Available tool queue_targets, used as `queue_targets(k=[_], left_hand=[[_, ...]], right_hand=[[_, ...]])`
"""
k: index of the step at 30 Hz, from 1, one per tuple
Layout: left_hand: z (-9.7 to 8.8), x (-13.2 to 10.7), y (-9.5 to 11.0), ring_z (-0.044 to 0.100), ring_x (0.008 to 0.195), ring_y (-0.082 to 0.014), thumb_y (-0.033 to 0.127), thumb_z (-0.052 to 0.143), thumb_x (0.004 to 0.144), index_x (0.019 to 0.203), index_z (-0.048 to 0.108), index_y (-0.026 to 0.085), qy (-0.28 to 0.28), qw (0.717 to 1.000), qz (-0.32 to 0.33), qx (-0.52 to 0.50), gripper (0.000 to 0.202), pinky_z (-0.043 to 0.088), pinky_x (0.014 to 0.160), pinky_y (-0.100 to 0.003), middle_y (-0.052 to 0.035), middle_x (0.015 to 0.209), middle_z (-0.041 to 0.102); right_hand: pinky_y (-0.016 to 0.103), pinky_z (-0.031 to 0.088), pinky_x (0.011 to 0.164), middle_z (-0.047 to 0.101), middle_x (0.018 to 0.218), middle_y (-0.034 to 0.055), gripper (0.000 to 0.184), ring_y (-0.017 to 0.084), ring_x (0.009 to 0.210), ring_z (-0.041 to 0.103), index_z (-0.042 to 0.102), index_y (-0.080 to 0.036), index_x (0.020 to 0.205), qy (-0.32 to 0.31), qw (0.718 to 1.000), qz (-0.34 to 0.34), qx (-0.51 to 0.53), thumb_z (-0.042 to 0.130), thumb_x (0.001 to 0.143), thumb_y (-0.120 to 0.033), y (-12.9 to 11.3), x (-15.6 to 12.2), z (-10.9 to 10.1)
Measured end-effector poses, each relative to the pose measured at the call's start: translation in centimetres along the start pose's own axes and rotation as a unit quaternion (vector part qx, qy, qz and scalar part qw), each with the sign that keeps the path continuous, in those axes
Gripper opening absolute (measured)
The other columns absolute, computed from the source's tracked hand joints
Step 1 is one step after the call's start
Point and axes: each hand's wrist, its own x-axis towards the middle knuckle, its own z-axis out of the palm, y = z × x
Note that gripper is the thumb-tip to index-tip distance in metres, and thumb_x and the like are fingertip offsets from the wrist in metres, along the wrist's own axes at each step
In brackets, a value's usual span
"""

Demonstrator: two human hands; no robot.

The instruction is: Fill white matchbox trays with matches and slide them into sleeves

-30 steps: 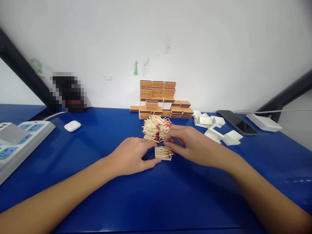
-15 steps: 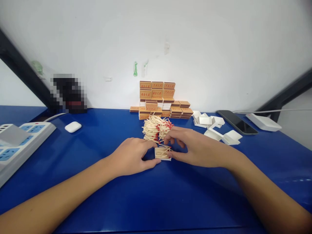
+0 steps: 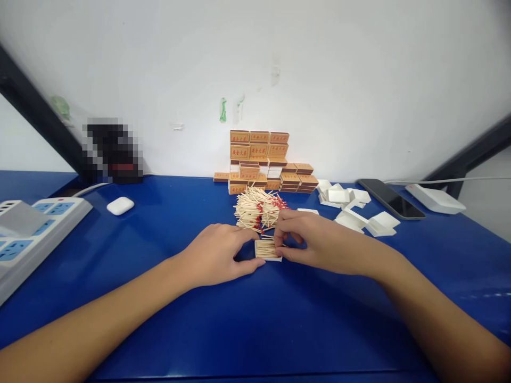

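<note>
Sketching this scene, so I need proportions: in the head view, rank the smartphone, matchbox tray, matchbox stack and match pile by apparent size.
1. Matchbox stack
2. Match pile
3. Smartphone
4. Matchbox tray, partly covered by the right hand

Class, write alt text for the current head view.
A person's left hand steadies a small tray of matches; the right hand is at its right end. Behind, on the blue table, are a match pile and stacked matchboxes.

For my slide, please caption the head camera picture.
Left hand holds a small tray and right hand touches the matches inside, with a match pile and stacked matchboxes behind.
</note>
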Motion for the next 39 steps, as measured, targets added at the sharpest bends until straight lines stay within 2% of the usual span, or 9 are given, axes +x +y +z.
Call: queue_targets(k=[6,9,17,23,27,31,35,39], left_hand=[[-0.1,0.0,0.1,0.056,0.058,-0.0147,0.047,0.067,0.093,0.107,0.072,0.021,-0.006,1.0,-0.002,-0.002,0.031,0.033,0.056,-0.027,0.0018,0.068,0.062],[-0.1,0.1,0.1,0.056,0.058,-0.0144,0.046,0.067,0.093,0.103,0.072,0.02,-0.008,1.0,-0.003,0.001,0.028,0.033,0.055,-0.027,0.0019,0.068,0.062],[-0.1,0.0,0.1,0.056,0.058,-0.0144,0.047,0.066,0.093,0.102,0.071,0.021,-0.006,1.0,0.0,-0.002,0.028,0.034,0.055,-0.027,0.002,0.068,0.063],[0.1,0.0,-0.1,0.058,0.059,-0.0151,0.048,0.066,0.093,0.1,0.071,0.019,-0.003,1.0,0.0,0.009,0.03,0.036,0.055,-0.027,0.0006,0.07,0.065],[0.0,0.0,-0.1,0.059,0.06,-0.0152,0.048,0.066,0.094,0.104,0.071,0.02,-0.007,1.0,0.001,0.006,0.031,0.036,0.055,-0.027,0.0007,0.07,0.065],[-0.1,-0.1,0.0,0.058,0.059,-0.0151,0.048,0.066,0.094,0.098,0.07,0.019,-0.009,1.0,-0.001,0.009,0.03,0.035,0.055,-0.027,0.0006,0.07,0.064],[-0.1,0.0,0.0,0.058,0.058,-0.0149,0.048,0.066,0.094,0.094,0.068,0.019,-0.008,1.0,-0.001,0.01,0.028,0.035,0.055,-0.027,0.0008,0.069,0.064],[-0.1,0.0,0.0,0.058,0.058,-0.0152,0.047,0.066,0.094,0.097,0.068,0.019,-0.005,1.0,0.003,0.012,0.029,0.035,0.054,-0.027,0.0007,0.069,0.063]], right_hand=[[0.031,0.043,0.07,0.066,0.096,0.003,0.002,0.018,0.083,0.059,0.068,-0.022,0.091,-0.006,1.0,0.014,-0.01,0.067,0.092,-0.023,0.0,0.0,0.3],[0.03,0.043,0.069,0.066,0.095,0.003,0.003,0.017,0.081,0.06,0.067,-0.021,0.09,-0.006,1.0,0.018,-0.016,0.066,0.093,-0.022,-0.3,0.0,0.5],[0.031,0.043,0.07,0.066,0.096,0.0042,0.01,0.017,0.081,0.06,0.068,-0.021,0.091,0.01,1.0,0.001,-0.016,0.062,0.097,-0.024,-0.3,-0.1,0.2],[0.03,0.045,0.07,0.066,0.097,0.0039,0.014,0.016,0.08,0.061,0.069,-0.021,0.092,0.012,1.0,-0.012,0.021,0.062,0.1,-0.029,-1.1,0.4,1.1],[0.031,0.045,0.072,0.066,0.098,0.0042,0.008,0.017,0.082,0.061,0.069,-0.021,0.093,0.023,1.0,-0.004,-0.005,0.063,0.098,-0.023,-1.1,0.4,1.1],[0.03,0.045,0.072,0.065,0.097,0.0037,0.006,0.017,0.083,0.062,0.069,-0.021,0.092,0.031,0.999,-0.012,-0.012,0.066,0.096,-0.022,-1.1,0.4,0.8],[0.029,0.046,0.071,0.066,0.097,0.0034,0.009,0.016,0.081,0.062,0.07,-0.021,0.093,0.021,1.0,-0.014,0.017,0.064,0.098,-0.026,-1.1,0.6,1.4],[0.029,0.045,0.069,0.065,0.095,0.0034,0.007,0.015,0.078,0.061,0.068,-0.02,0.091,0.029,0.999,-0.026,0.019,0.064,0.096,-0.021,-0.9,0.8,1.9]])
